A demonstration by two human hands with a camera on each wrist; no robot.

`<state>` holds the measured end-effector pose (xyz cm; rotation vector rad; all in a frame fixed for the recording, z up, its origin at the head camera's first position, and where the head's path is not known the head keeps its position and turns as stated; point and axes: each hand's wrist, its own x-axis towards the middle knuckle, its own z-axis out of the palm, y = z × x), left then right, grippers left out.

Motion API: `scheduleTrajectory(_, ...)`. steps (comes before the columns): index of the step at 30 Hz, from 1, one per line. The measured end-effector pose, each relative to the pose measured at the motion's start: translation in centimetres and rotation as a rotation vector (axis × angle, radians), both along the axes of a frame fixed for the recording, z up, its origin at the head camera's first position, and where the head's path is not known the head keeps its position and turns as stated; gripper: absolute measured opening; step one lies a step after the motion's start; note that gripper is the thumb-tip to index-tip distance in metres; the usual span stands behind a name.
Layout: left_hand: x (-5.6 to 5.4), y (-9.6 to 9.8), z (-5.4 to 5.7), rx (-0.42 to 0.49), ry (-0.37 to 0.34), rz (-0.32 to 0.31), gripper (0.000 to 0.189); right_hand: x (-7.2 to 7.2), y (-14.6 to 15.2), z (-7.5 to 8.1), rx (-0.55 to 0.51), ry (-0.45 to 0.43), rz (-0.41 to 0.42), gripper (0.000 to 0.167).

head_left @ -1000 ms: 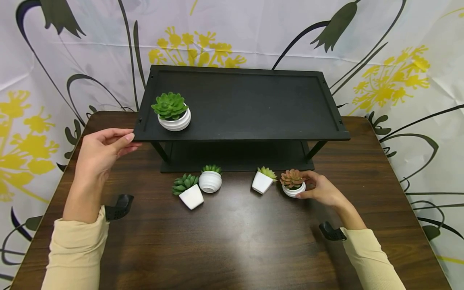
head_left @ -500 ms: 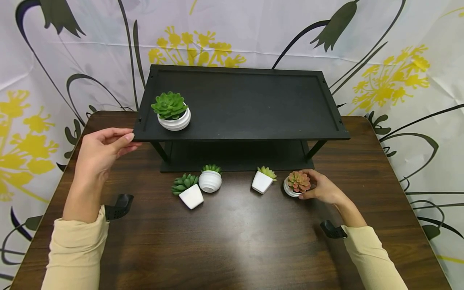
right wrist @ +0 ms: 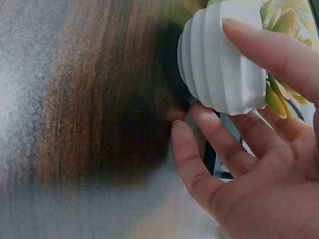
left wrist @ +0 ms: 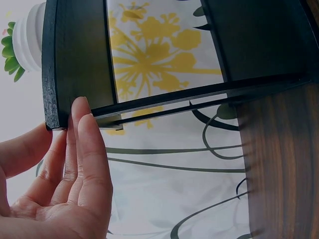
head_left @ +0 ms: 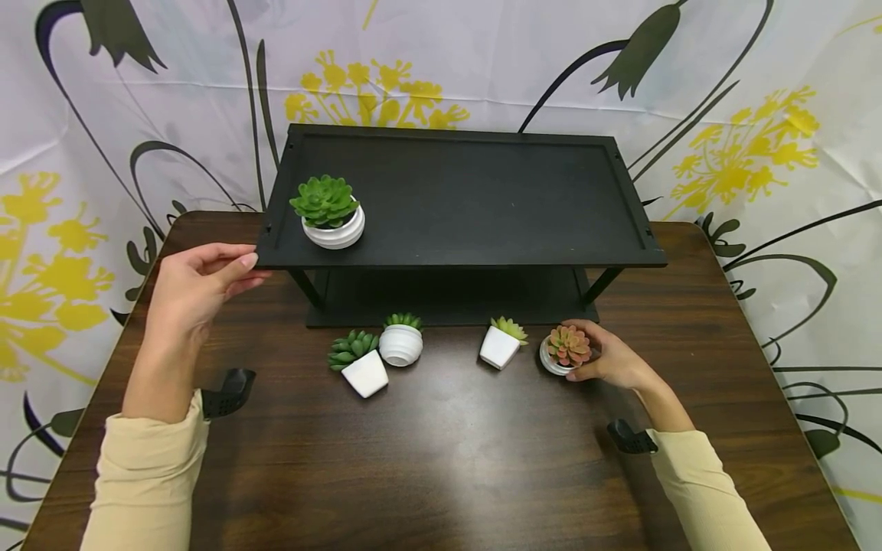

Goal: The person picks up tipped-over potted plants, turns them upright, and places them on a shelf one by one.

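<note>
My left hand [head_left: 196, 287] pinches the front left corner of the black two-tier shelf [head_left: 448, 199], thumb at the edge and fingers beneath, as the left wrist view shows. On the table before the shelf's right end, my right hand [head_left: 609, 358] holds a reddish succulent [head_left: 569, 346] by its ribbed white pot [right wrist: 224, 59]. In the right wrist view the thumb lies on the pot's side and fingers reach around its far side. A larger green succulent [head_left: 325, 203] in a round white pot stands on the shelf's top left.
Left of the right hand, a yellow-green succulent [head_left: 499, 344] in a square white pot lies tipped. Before the shelf's left half are a dark green succulent [head_left: 358, 363], tipped over, and a round-potted one [head_left: 401, 342]. A flowered cloth [head_left: 482, 53] hangs behind the wooden table [head_left: 427, 467].
The reddish succulent has turned in my right hand: its rosette has swung right and now faces the head view more. The left hand keeps its grip on the shelf corner.
</note>
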<state>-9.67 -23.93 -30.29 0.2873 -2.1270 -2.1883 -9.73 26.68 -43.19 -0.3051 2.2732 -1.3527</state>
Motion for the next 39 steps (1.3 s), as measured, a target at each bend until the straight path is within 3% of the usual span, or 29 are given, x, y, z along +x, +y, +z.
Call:
scheduleTrajectory(10, 0.0, 0.0, 0.0, 0.031, -0.008, -0.001, 0.016, 0.6, -0.3, -0.2, 0.058, 0.021, -0.063, 0.070)
scheduleTrajectory(14, 0.0, 0.1, 0.0, -0.001, -0.008, 0.003, 0.017, 0.8, -0.3, -0.2, 0.074, 0.034, -0.082, 0.070)
scheduleTrajectory(20, 0.0, 0.1, 0.1, 0.054, 0.002, -0.006, 0.017, 1.1, -0.3, 0.0, 0.095, 0.074, -0.110, 0.070)
scheduleTrajectory(39, 0.0, 0.0, 0.1, 0.040, -0.010, -0.002, 0.017, 2.4, -1.2, 3.8, 0.116, 0.153, -0.189, 0.067)
